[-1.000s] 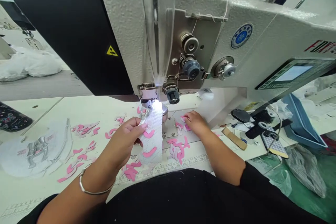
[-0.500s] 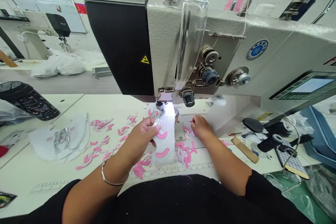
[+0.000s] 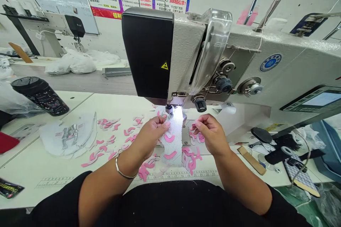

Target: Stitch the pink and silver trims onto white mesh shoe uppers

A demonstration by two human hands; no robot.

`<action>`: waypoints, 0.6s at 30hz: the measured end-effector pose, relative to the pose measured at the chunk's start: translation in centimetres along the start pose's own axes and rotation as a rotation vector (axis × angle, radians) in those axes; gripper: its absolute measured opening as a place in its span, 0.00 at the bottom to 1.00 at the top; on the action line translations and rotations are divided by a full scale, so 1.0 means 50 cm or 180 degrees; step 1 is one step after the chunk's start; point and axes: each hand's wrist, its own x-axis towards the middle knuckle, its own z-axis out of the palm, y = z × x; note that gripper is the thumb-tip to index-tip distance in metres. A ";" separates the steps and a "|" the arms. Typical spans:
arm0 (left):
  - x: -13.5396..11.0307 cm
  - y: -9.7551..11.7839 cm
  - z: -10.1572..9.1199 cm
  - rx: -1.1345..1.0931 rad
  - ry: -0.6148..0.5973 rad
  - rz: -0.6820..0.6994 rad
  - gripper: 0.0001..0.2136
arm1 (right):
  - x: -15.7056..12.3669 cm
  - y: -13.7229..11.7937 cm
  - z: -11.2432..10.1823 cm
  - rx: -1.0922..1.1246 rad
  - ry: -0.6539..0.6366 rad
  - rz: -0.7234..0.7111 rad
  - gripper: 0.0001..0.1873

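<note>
Under the lit needle area of the sewing machine [image 3: 177, 108] lies a strip of white textured fabric [image 3: 174, 149] with pink curved patches on it. My left hand [image 3: 151, 133] pinches the fabric's left edge, close to the presser foot. To the right of the strip, my right hand [image 3: 211, 134] is closed with thumb and fingertips together; whatever is between them is too small to make out. Beneath its fingers are some pink pieces [image 3: 201, 137]. A pile of loose pink curved pieces [image 3: 190, 159] touches the strip's right side, and another cluster [image 3: 145, 170] lies at its lower left.
More pink pieces [image 3: 108, 124] are scattered at the left, beside a white cut panel [image 3: 69, 134] with grey markings. A black tumbler [image 3: 39, 95] stands far left. At the right are a brown strip [image 3: 252, 160], a black thread spool [image 3: 278, 155] and a blue bin [image 3: 326, 149].
My right hand has lifted from the pink pieces and turned, its fingertips now pinched together. The left hand keeps hold of the fabric. The head view has shifted left and up.
</note>
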 end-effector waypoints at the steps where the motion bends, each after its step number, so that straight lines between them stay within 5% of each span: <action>1: 0.005 -0.003 0.002 -0.0116 -0.0004 0.0004 0.15 | -0.001 -0.023 0.014 -0.0025 -0.0094 -0.0120 0.12; 8: 0.002 -0.009 0.004 -0.0038 -0.0159 0.0134 0.13 | 0.024 -0.068 0.090 -0.0784 -0.0123 -0.0172 0.07; 18: -0.006 -0.025 0.000 0.0201 -0.0203 0.0219 0.12 | 0.035 -0.063 0.108 -0.1943 0.0073 -0.0487 0.06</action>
